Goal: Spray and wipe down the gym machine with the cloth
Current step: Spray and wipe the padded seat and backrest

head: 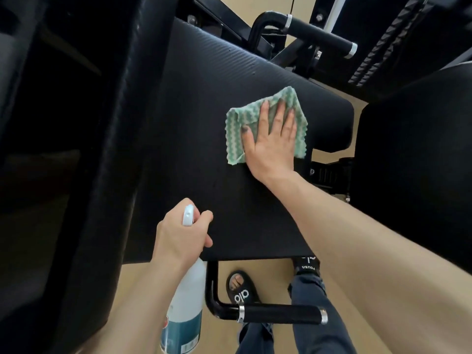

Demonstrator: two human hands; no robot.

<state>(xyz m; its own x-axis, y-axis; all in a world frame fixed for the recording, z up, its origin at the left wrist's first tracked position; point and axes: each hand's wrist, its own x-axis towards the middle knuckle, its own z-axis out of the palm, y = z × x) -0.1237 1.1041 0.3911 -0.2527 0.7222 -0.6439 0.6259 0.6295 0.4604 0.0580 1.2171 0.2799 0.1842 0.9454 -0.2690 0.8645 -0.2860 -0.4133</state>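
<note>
Machine surface: broad black padded seat with a fine ribbed vinyl texture [204, 139], filling the middle of the view; its near edge ends just above the person's feet.
Cloth: green-and-white wavy-patterned wiping cloth [238, 129], lying crumpled but mostly flat on the far right part of the pad, near the pad's rounded right edge.
Right hand [272, 141]: laid palm-down on the cloth, fingers straight and slightly spread, pressing it against the pad; the heel of the hand reaches past the cloth's near edge onto the bare pad.
Spray bottle: translucent white plastic bottle with a teal label and a white trigger head [185, 302], held upright at the pad's near left corner, body hanging below the pad edge.
Left hand [182, 236]: fingers curled round the bottle's neck, the nozzle tip showing above the knuckles; whether a finger rests on the trigger cannot be told.
Near handle: black tubular grip with chrome end rings [281, 314], below the pad, in front of the legs.
Far handle: a matching black grip with chrome rings [321, 34], beyond the pad at upper right.
Footwear: black open-toe slide sandal [241, 290] on tan floor [270, 279].
Clothing: dark blue trouser legs [311, 302].
</note>
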